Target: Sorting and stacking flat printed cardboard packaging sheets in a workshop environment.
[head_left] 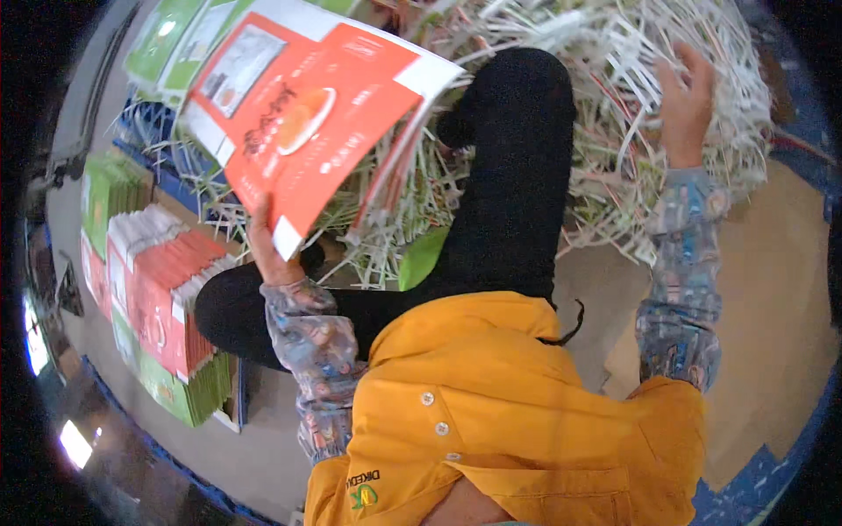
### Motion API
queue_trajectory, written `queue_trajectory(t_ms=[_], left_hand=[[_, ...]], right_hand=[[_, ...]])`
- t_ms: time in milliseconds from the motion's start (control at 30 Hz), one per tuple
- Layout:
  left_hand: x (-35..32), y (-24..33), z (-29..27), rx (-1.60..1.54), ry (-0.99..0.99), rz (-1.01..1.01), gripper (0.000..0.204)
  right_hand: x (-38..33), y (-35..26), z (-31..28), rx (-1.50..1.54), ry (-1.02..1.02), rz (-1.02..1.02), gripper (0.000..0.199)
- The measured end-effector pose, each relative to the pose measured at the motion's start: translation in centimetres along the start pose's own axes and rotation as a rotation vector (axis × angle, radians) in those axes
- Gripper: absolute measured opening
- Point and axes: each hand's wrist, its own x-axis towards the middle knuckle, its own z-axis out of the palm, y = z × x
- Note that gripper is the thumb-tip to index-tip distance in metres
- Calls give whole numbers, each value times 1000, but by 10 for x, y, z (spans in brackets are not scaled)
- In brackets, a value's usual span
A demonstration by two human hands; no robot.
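Yellow vest [491, 394] nearest; left hand [267, 250] fingers pinching red printed sheets [307, 123], right hand [686, 101] fingers spread in shredded paper pile [614, 79].

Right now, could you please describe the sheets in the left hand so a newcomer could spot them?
Start at the big heap of paper strips. Against its left side, the left hand grips a fanned bundle of sheets by its lower edge. Unlike the shredded strips, they are whole, orange-red and white.
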Motion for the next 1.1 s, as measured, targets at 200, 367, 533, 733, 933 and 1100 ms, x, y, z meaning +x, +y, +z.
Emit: queue_trajectory(t_ms=[200,367,533,733,933,1100], left_hand=[[2,1,-1,-313,-77,-112,37],[-8,8,18,-432,-71,-184,42],[-5,12,16,-291,18,-247,40],[3,-4,9,-311,-12,-266,37],[2,-12,14,-330,-9,-220,36],[0,-7,16,-255,-14,-189,35]], right_hand=[[-7,-86,133,681,-691,406,31],[-48,-130,167,1024,-548,814,49],[-40,-145,175,674,-570,637,50],[-33,-160,149,1383,-524,949,39],[-60,-181,157,1282,-347,928,32],[-60,-170,151,1163,-425,802,30]])
